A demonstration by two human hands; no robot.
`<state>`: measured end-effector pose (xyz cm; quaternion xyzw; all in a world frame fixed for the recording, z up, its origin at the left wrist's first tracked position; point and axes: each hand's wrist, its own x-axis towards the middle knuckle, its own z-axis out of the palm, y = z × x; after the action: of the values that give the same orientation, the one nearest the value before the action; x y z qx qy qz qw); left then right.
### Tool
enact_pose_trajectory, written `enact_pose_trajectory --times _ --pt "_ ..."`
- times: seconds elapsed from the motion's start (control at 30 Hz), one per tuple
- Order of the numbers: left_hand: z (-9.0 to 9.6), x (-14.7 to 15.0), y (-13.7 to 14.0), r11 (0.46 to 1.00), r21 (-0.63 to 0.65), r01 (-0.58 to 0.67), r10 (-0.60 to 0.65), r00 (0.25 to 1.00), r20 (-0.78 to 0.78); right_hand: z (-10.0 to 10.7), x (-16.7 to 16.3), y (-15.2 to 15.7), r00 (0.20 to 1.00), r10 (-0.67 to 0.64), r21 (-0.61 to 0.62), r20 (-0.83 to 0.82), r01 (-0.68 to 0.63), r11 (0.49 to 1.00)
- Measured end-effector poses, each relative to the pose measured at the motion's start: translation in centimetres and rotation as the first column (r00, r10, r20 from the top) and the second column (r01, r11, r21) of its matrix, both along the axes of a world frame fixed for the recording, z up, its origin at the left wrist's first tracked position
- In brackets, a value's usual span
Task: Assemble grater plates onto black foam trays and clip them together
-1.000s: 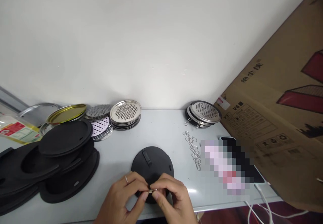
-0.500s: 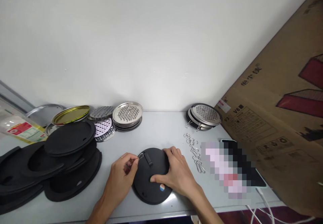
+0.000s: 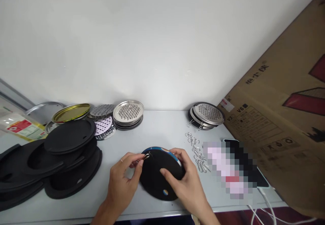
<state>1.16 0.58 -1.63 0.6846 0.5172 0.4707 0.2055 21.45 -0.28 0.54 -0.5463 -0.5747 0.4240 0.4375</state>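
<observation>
A round black disc (image 3: pixel 154 181) is raised at its far edge in my right hand (image 3: pixel 189 181), thumb across its face and fingers behind the right rim. A blue, patterned band shows along its far rim, and a small coloured sticker (image 3: pixel 165 192) sits near the bottom. My left hand (image 3: pixel 124 177) pinches a metal wire hook (image 3: pixel 146 156) at the disc's upper left edge. Whether the hook passes through the disc cannot be made out. To the right of my right hand, several S-shaped wire hooks (image 3: pixel 196 150) lie in a row.
Black discs (image 3: pixel 71 138) are piled at left. Behind them lie a gold lid (image 3: pixel 72 112), a plastic packet (image 3: pixel 21 127) and round grater plates (image 3: pixel 128 111). Another grater stack (image 3: pixel 209 113) with hooks stands back right, near a phone (image 3: pixel 261 181), cables and a large cardboard box (image 3: pixel 274 116).
The disc has shifted slightly right and its far edge has tilted up, showing the blue rim. My left hand has brought the hook onto the disc's edge. My right hand has moved right.
</observation>
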Motion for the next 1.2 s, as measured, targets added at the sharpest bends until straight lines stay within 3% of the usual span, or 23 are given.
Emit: enact_pose_trajectory --times 0.17,0.33,0.5,0.63,0.7,0.87,1.0,1.2 --pt "0.6 0.8 -0.3 0.991 0.135 0.011 -0.013 1.000 0.014 0.8 0.2 -1.2 0.998 -0.001 0.166 0.070 -0.010 0.986" --pt "0.3 1.2 -0.7 0.993 0.118 0.014 -0.018 0.999 0.031 -0.1 -0.5 -2.7 0.996 -0.058 0.146 -0.073 0.068 0.987" --pt "0.0 1.5 -1.2 0.999 -0.033 -0.041 0.046 0.987 0.155 -0.6 -1.3 -4.0 0.965 -0.121 -0.008 -0.234 0.122 0.992" --pt "0.0 2.2 -2.0 0.990 -0.141 -0.004 0.041 0.965 0.258 -2.0 -2.9 -5.4 0.933 -0.286 0.057 -0.220 0.305 0.951" --pt "0.2 2.7 -2.4 0.987 -0.158 0.023 0.026 0.953 0.303 -3.0 -3.9 -6.1 0.923 -0.309 0.125 -0.227 0.342 0.931" --pt "1.2 3.4 -3.0 0.982 -0.176 0.068 0.007 0.919 0.395 -4.1 -5.3 -6.9 0.938 -0.174 0.191 -0.299 0.237 0.952" --pt "1.8 3.5 -3.3 0.979 -0.186 0.080 0.005 0.910 0.415 -3.6 -5.2 -6.5 0.921 -0.032 0.168 -0.387 0.104 0.980" --pt "2.6 3.7 -4.0 0.958 -0.240 0.157 -0.012 0.858 0.514 -2.9 -4.7 -6.1 0.891 0.052 0.146 -0.451 0.016 0.989"
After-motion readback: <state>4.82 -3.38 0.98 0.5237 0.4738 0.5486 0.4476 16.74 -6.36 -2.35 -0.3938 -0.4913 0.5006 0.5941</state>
